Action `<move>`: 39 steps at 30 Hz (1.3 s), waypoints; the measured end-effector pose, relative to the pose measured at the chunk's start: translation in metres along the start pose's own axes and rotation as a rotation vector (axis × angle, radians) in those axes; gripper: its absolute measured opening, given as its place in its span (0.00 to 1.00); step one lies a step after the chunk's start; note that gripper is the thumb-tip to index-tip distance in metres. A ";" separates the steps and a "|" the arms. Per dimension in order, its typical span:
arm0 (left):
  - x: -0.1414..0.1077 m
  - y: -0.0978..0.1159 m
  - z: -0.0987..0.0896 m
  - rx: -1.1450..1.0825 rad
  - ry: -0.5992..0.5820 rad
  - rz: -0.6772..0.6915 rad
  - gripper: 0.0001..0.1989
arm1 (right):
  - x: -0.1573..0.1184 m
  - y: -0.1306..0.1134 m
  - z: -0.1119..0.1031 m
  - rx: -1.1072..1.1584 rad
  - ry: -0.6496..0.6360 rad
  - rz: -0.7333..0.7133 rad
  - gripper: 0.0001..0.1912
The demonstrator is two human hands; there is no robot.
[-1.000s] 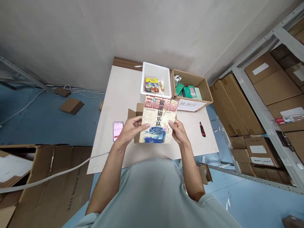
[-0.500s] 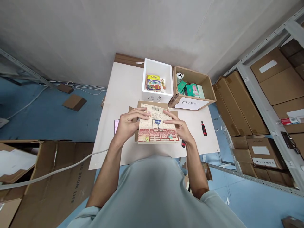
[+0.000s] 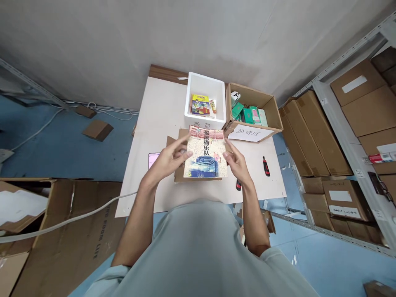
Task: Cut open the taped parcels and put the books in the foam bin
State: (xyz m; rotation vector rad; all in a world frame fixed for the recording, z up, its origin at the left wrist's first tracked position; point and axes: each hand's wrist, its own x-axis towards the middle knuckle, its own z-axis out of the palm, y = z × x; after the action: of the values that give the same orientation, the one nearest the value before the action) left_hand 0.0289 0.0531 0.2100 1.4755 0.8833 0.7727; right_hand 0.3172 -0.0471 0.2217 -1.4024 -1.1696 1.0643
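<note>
Near, right of centre: red-black tool (image 3: 238, 185) beside right hand (image 3: 237, 165); arm could knock it. Frame middle: book (image 3: 206, 159) between right hand and left hand (image 3: 167, 163), fingers spread, thumbs at edges; can't tell if pinching. Loose hold could drop book onto brown box (image 3: 179, 176).

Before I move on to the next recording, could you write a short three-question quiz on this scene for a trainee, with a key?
1. What is between the left hand and the right hand?
2. True or false: in the picture, the white bin stands left of the cardboard box that holds green packs.
3. How many red-and-black tools show on the table? (a) none (b) two (c) five

Key:
1. A book, its cover showing black characters and a blue picture.
2. True.
3. (b): one shows beside the right forearm, the other farther right.
</note>
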 end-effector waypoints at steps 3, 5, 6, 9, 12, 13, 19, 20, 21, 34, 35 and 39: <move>-0.003 0.001 -0.003 -0.011 -0.022 -0.031 0.33 | -0.004 0.000 -0.004 0.028 -0.006 0.068 0.27; -0.004 0.004 -0.004 -0.063 -0.034 -0.032 0.35 | -0.007 -0.001 -0.006 0.077 -0.041 0.072 0.27; -0.004 0.006 -0.005 -0.088 -0.033 -0.033 0.38 | -0.008 -0.003 -0.006 0.098 -0.047 0.060 0.27; -0.002 0.016 -0.003 -0.111 0.023 -0.034 0.40 | -0.009 -0.014 -0.004 0.130 0.002 0.031 0.28; 0.001 0.028 0.003 -0.062 0.066 -0.049 0.32 | -0.005 -0.028 0.002 0.119 0.082 0.048 0.27; 0.003 0.031 0.007 -0.037 0.076 -0.051 0.29 | -0.004 -0.032 0.005 0.111 0.107 0.062 0.27; 0.010 0.030 0.026 -0.040 0.217 -0.088 0.30 | 0.002 -0.033 0.015 0.067 0.177 0.114 0.31; 0.010 0.027 0.028 -0.047 0.206 -0.099 0.30 | 0.002 -0.029 0.015 0.062 0.172 0.120 0.32; 0.010 0.022 0.029 -0.047 0.191 -0.104 0.30 | 0.000 -0.024 0.015 0.056 0.165 0.128 0.32; -0.058 -0.075 0.049 -0.167 0.205 -0.339 0.38 | -0.081 0.074 0.043 0.008 0.179 0.240 0.28; -0.063 -0.080 0.054 -0.201 0.240 -0.353 0.42 | -0.084 0.080 0.045 -0.001 0.182 0.223 0.27; -0.060 -0.076 0.060 -0.307 0.243 -0.336 0.44 | -0.070 0.083 0.040 -0.048 0.237 0.128 0.26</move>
State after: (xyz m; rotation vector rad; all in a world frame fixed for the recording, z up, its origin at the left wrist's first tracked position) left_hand 0.0445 -0.0267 0.1307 0.9458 1.1071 0.8024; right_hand 0.2776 -0.1151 0.1364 -1.6106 -0.9491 0.9321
